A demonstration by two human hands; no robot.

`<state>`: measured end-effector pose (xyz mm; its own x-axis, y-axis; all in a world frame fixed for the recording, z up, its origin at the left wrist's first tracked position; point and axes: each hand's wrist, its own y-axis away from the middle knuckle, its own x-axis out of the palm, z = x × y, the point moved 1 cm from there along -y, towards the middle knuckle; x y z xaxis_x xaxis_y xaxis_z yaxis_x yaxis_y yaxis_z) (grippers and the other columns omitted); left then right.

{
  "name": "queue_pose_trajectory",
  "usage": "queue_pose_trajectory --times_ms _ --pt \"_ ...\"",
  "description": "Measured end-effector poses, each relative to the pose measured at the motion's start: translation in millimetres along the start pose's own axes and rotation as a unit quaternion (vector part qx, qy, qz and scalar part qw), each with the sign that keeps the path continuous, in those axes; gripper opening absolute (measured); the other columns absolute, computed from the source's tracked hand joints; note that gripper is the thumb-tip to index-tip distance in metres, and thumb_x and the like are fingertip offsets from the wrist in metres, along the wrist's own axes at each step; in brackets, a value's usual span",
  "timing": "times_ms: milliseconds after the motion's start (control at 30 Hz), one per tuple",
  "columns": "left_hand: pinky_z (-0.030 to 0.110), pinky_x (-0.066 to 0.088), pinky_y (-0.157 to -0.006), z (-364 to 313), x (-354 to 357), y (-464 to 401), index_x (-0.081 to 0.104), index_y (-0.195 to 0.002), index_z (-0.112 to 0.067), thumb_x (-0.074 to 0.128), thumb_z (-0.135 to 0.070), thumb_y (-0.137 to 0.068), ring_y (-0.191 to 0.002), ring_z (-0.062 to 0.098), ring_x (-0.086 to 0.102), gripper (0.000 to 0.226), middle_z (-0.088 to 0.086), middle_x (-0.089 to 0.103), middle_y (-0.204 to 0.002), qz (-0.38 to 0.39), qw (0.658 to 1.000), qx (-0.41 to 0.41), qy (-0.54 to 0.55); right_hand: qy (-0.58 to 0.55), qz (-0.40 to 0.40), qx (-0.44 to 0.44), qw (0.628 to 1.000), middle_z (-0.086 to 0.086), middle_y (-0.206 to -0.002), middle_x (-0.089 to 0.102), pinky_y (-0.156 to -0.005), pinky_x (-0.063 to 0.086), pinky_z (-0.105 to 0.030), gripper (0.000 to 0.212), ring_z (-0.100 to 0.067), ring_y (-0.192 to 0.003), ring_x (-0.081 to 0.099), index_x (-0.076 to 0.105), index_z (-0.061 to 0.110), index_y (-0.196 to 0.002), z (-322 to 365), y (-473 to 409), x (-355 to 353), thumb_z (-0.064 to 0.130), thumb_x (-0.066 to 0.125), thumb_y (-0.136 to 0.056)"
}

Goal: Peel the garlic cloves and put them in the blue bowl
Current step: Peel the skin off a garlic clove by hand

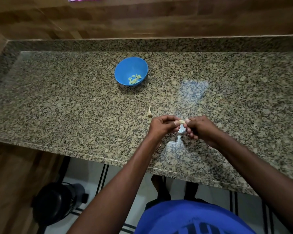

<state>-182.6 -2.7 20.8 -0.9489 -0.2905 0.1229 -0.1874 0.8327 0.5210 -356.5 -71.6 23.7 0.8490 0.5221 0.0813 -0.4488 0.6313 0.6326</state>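
I see both hands curled on one clove point(181, 122): left hand point(163, 126) pinches its left end, right hand point(200, 128) the right, above the counter point(74, 107).

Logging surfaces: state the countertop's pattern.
Speckled granite countertop, tan with black flecks; head view.
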Motion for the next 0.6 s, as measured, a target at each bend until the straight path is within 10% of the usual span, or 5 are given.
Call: queue_pose_trajectory --times_ms 334,601 --pt "0.042 0.065 -0.075 11.5 -3.9 -6.0 0.076 -0.097 -0.008 0.071 -0.004 -0.094 -0.074 0.023 0.073 0.006 0.012 0.077 -0.084 -0.058 0.977 0.071 -0.193 0.01 -0.058 0.003 0.998 -0.011 -0.065 0.064 -0.041 0.041 -0.022 0.025 -0.016 -0.049 0.055 0.067 -0.002 -0.088 0.8 4.8 -4.6 0.012 0.054 -0.105" --pt "0.021 0.062 -0.068 4.7 3.4 -10.1 0.078 -0.104 -0.011 0.073 -0.001 -0.091 -0.077 0.004 0.072 0.017 0.004 0.078 -0.097 -0.076 0.916 0.12 -0.374 0.002 -0.036 -0.013 0.999 -0.012 -0.066 0.066 -0.042 0.042 -0.021 0.026 -0.016 -0.05 0.056 0.067 -0.002 -0.088 -2.3 5.1 -9.9 0.016 0.058 -0.103"
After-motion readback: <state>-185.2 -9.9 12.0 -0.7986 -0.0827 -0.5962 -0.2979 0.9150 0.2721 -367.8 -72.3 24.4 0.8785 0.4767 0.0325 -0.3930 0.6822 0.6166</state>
